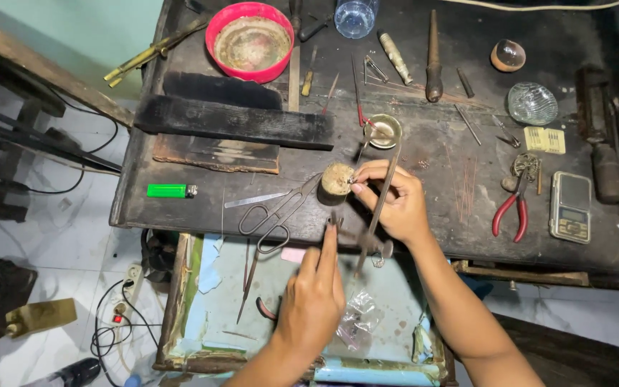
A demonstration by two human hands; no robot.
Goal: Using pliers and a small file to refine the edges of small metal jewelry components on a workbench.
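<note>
My right hand (395, 204) rests at the front edge of the dark workbench (438, 165). Its fingertips pinch something tiny against a small round tan block (336, 179). A long thin metal tool (387, 179) runs slanted through this hand, from near a small metal dish (383, 131) down over the drawer. My left hand (313, 294) is over the open drawer (202, 315), fingers closed on a thin pointed tool (334, 218) whose tip points up, just below the block. What the right fingertips pinch is too small to make out.
Large scissors (274, 215), a green lighter (170, 190) and a charred wood block (234, 122) lie to the left. A red bowl (250, 41) stands at the back. Red-handled pliers (511, 211), a pocket scale (571, 206) and a glass dome (531, 102) lie right. A plastic bag (356, 319) sits in the drawer.
</note>
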